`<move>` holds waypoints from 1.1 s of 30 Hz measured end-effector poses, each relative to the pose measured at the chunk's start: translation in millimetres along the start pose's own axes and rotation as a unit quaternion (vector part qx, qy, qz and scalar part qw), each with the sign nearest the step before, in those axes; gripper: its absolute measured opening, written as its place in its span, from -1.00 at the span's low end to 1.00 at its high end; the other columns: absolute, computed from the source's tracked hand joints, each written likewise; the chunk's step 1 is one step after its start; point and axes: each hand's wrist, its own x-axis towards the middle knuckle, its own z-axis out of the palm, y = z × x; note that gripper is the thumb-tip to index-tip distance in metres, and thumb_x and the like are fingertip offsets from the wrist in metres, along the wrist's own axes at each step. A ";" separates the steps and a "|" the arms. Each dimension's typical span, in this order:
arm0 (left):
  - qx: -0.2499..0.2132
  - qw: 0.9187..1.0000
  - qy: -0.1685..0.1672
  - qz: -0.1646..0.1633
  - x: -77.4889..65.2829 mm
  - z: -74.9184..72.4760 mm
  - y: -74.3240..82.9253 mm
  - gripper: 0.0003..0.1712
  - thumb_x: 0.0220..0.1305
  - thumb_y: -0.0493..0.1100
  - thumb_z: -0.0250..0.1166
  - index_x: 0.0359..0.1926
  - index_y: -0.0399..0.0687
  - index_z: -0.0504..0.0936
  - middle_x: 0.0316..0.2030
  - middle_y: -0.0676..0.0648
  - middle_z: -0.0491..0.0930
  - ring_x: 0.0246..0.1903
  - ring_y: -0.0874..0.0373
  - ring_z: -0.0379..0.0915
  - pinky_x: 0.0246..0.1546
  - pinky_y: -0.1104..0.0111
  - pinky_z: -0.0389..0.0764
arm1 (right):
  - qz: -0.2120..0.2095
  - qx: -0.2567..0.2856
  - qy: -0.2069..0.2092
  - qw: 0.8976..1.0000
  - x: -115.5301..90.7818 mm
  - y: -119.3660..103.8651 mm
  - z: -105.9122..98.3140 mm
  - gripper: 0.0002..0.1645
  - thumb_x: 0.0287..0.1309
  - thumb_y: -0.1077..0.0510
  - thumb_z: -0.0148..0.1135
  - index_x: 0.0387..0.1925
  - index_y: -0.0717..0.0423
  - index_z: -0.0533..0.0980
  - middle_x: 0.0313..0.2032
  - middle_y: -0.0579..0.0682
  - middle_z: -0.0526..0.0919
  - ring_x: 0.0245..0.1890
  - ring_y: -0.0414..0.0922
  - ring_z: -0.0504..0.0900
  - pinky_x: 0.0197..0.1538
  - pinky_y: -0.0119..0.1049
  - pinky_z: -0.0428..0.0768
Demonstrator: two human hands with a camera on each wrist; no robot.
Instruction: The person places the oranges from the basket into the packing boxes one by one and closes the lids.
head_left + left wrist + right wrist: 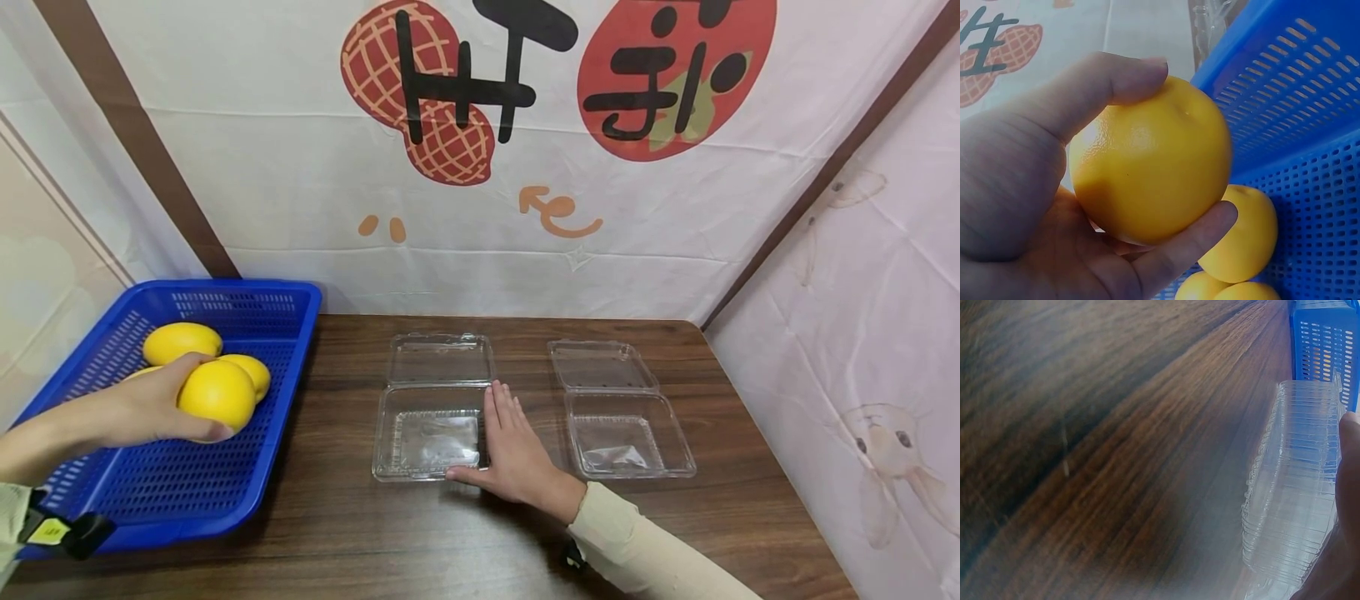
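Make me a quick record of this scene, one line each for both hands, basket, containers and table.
Left hand: grips a yellow fruit above the basket
Right hand: fingers extended along the left container's right side
Basket: blue, slotted, at least three more yellow fruits inside
Containers: left container and right container, clear, lids open
Table: brown wood-grain

Glossy, finely pitted citrus fruit (217,396), smooth plastic basket (187,483), shiny clear-plastic clamshells (435,437) — ribbed-walled, wood-grain tabletop (337,467), creased matt cloth backdrop (285,183)
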 end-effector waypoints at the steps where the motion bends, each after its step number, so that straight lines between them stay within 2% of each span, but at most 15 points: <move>1: 0.001 1.000 0.002 0.001 0.0 0.1 0.8 0.18 0.15 0.07 0.48 0.40 -0.58 -0.03 -0.13 -0.20 0.54 -0.26 -0.01 0.45 -0.38 0.21 0.48 | 0.000 0.000 0.000 1.000 0.1 0.0 -0.2 0.53 0.09 -0.67 0.07 0.55 0.42 -0.18 0.57 0.36 -0.20 0.58 0.19 -0.17 0.55 -0.02 -0.07; 7: 0.010 1.000 0.011 0.012 -0.5 2.3 5.5 0.18 0.13 0.08 0.49 0.40 -0.56 0.00 -0.15 -0.18 0.54 -0.27 0.00 0.44 -0.38 0.22 0.46 | 0.001 -0.003 0.001 1.000 -0.7 -1.6 1.1 0.53 0.09 -0.68 0.06 0.55 0.42 -0.19 0.57 0.36 -0.21 0.58 0.20 -0.16 0.55 -0.02 -0.07; 18: -0.011 0.999 -0.003 0.033 -1.1 4.4 13.4 0.14 0.15 0.06 0.47 0.43 -0.49 0.00 -0.06 -0.22 0.51 -0.26 0.04 0.44 -0.37 0.21 0.47 | 0.008 -0.004 0.004 1.000 -3.9 -6.9 3.4 0.54 0.08 -0.69 0.05 0.56 0.42 -0.19 0.57 0.36 -0.20 0.58 0.19 -0.16 0.55 -0.03 -0.08; 27: -0.014 0.999 -0.004 0.041 3.0 2.0 20.7 0.09 0.14 0.05 0.49 0.41 -0.43 0.07 -0.04 -0.23 0.51 -0.25 0.04 0.46 -0.37 0.21 0.48 | 0.011 -0.005 0.003 1.000 -2.2 -8.6 1.0 0.54 0.07 -0.69 0.05 0.55 0.43 -0.17 0.56 0.37 -0.19 0.58 0.20 -0.15 0.55 -0.03 -0.08; 33: -0.020 0.998 -0.005 0.060 7.4 3.1 25.0 0.03 0.12 0.03 0.50 0.38 -0.39 0.13 -0.06 -0.18 0.51 -0.26 0.05 0.46 -0.37 0.20 0.49 | 0.013 -0.002 0.003 1.000 -1.0 -9.6 -0.2 0.54 0.07 -0.69 0.07 0.55 0.43 -0.17 0.56 0.37 -0.19 0.58 0.20 -0.14 0.55 -0.02 -0.06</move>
